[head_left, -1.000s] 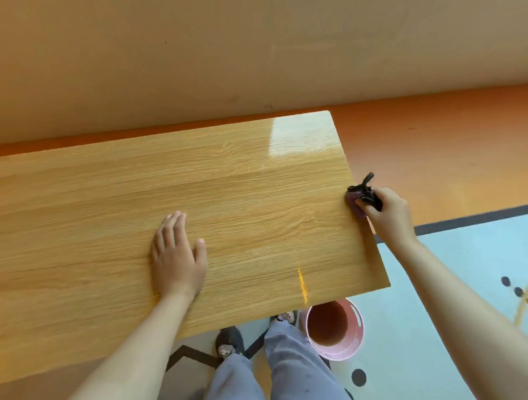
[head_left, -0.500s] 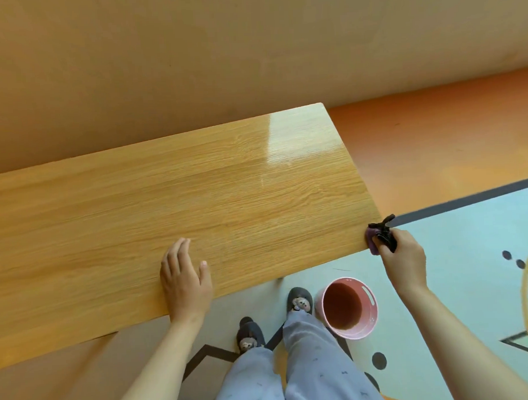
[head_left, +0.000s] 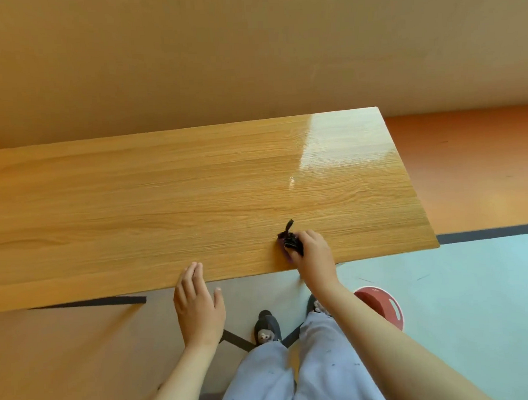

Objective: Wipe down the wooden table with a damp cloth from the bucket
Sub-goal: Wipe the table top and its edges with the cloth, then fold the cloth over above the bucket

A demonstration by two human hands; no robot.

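Note:
The wooden table (head_left: 165,189) fills the middle of the view, glossy near its far right corner. My right hand (head_left: 312,252) grips a small dark bunched cloth (head_left: 290,239) and holds it against the tabletop near the front edge. My left hand (head_left: 197,302) hovers flat with straight fingers just off the front edge, fingertips at the rim, holding nothing. The pink bucket (head_left: 382,306) stands on the floor to the right of my feet, partly hidden by my right forearm.
A beige wall runs behind the table. Orange floor lies to the right, and a pale blue mat with dark lines lies under the bucket. My legs and dark slippers (head_left: 266,326) stand close to the table's front edge.
My right hand has brought the cloth from the table's right edge leftward onto the tabletop near the front. My left hand has slid back off the table surface to its front edge.

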